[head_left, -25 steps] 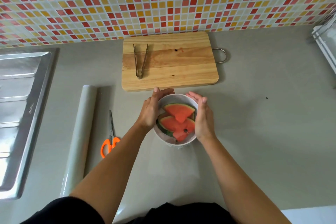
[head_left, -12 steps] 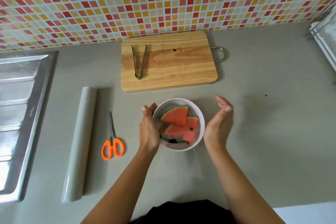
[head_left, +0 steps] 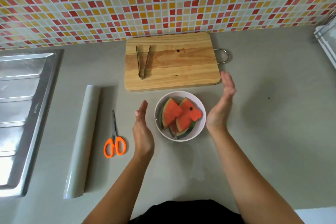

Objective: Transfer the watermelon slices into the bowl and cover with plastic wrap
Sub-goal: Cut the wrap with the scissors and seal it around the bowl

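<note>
At the bottom of the frame two bare forearms reach up from a dark garment. The left hand (head_left: 142, 132) stands on its edge in the lower middle, fingers straight and together, and holds nothing; a clear strip of grey counter (head_left: 272, 132) separates it from the white bowl (head_left: 179, 93). The right hand (head_left: 221, 107) is also flat and empty, with its fingers pointing to the upper right. Its heel is just beside the bowl's rim, and I cannot tell if it touches.

The watermelon slices (head_left: 181, 114) are already inside the bowl, in the centre of the frame, leaning on each other. A faint shine on the left inner side suggests a film (head_left: 158, 114) is stretched over the top (it is too transparent to be sure).

I judge the step in hand to be sealing the wrap. To do it well, both palms should come in to the outside wall at the same height and smooth the loose film downward all around, without pushing the light bowl sideways.

To the left lie orange-handled scissors (head_left: 115, 143), then the plastic wrap roll (head_left: 83, 140), then a steel sink (head_left: 21, 114) at the left edge. Above the bowl is a wooden cutting board (head_left: 181, 67) with metal tongs (head_left: 142, 61) on it, and behind it a mosaic tile wall (head_left: 163, 2).
</note>
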The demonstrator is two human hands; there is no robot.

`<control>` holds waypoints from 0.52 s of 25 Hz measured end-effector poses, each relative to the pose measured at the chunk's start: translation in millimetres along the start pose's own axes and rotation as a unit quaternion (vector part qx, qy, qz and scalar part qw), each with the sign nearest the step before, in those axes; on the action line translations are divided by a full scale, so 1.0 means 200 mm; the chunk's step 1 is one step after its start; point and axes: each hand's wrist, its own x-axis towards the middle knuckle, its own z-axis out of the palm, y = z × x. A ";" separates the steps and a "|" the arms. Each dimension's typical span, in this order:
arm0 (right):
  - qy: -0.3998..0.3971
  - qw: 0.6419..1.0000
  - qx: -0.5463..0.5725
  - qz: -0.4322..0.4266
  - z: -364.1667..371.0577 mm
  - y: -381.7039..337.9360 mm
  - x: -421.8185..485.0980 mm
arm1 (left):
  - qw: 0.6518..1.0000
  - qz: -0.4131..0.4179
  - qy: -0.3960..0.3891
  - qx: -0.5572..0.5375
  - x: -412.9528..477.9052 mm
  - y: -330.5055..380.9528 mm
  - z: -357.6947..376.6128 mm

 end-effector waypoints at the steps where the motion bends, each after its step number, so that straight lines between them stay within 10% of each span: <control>1: 0.006 0.999 -0.010 -0.034 -0.02 0.02 -0.04 | 1.000 0.023 -0.003 0.009 0.02 0.01 -0.02; 5: -0.120 0.993 0.000 0.018 -0.03 0.10 -0.21 | 0.995 0.052 -0.084 0.019 0.10 0.05 0.03; 13: -0.066 0.996 0.017 0.060 0.03 0.16 -0.22 | 0.996 -0.013 -0.051 -0.065 0.10 0.01 0.15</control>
